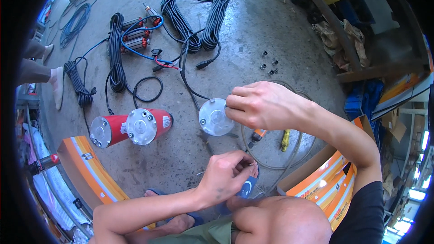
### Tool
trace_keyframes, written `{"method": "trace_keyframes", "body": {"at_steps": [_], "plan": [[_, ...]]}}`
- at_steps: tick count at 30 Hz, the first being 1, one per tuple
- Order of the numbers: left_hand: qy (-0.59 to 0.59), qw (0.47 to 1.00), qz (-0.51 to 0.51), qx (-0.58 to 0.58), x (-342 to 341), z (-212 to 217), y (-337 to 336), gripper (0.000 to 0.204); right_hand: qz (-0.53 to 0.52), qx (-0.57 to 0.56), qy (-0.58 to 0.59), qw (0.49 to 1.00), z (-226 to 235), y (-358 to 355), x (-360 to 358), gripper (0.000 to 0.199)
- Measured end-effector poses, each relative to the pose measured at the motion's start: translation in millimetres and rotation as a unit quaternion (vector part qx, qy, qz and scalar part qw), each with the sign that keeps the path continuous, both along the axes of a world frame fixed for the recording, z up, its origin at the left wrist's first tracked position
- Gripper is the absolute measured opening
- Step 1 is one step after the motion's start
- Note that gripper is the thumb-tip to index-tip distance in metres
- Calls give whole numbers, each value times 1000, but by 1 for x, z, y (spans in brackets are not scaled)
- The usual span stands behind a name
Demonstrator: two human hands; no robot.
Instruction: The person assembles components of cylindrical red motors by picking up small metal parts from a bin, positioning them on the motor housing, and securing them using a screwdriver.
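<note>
A round silver metal end cap (211, 117) with small fastener holes faces up in front of me, a black cable running behind it. My right hand (255, 106) is closed in a pinch at the cap's right edge; whatever its fingertips hold is hidden. Nearer to me, above my sandalled foot, my left hand (228, 174) has its fingers curled and pressed together. Anything inside them is too small to make out. To the left stand two cylinders with silver end caps, a red one (118, 126) and another red one (162, 122).
Black cable coils (118, 54) and several motor rotors (135, 43) lie farther off. Small metal fittings (270, 65) sit beyond my right hand. An orange-handled tool (257, 136) and a yellow tool (285, 140) lie near a thin hose. Orange cartons (90, 167) flank me; another person's foot (57, 86) is at left.
</note>
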State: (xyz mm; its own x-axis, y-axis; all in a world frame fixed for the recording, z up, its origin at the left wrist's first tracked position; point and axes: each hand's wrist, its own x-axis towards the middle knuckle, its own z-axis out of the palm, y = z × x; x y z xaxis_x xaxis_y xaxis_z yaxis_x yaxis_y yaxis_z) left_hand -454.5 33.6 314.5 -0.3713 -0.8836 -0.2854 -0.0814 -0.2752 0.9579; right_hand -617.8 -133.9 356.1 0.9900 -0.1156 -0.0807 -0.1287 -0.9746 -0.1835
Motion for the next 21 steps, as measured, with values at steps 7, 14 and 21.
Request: {"method": "trace_keyframes", "body": {"at_steps": [7, 14, 21], "plan": [[3, 1000, -2, 6, -4, -5, 2, 15, -28, 38, -31, 998, -8, -2, -5, 15], [0, 1000, -5, -6, -4, -7, 4, 16, -37, 37, -27, 998, -8, -2, -1, 13], [4, 1000, -1, -12, -5, -6, 1, 10, -75, 39, 12, 996, -5, -1, 9, 17]]}}
